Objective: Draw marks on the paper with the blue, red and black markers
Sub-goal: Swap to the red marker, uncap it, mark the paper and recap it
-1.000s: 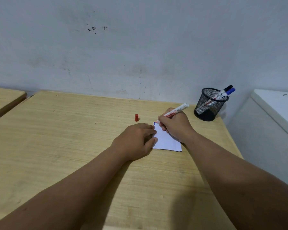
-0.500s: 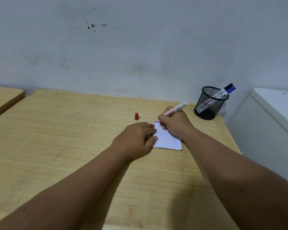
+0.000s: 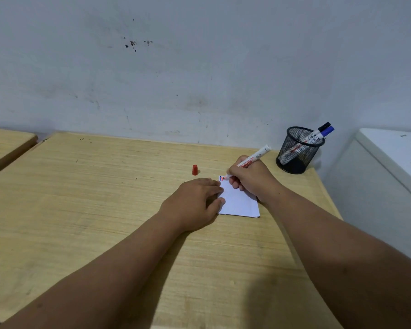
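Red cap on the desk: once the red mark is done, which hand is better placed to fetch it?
Probably the left hand: it lies flat on the paper, empty, and closer to the red cap. The right hand is shut on the red marker.

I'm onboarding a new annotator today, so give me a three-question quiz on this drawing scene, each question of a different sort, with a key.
1. True or false: the red cap is fitted on the marker held by the right hand.
2. Which markers stand in the mesh cup? A) red and black B) black and blue C) blue and red
3. Fill in: the left hand rests flat on the ____ edge of the paper.

Key
1. False: it stands alone on the desk, and the red marker is uncapped with its tip at the paper's far left corner.
2. B: the black marker and the blue marker.
3. left
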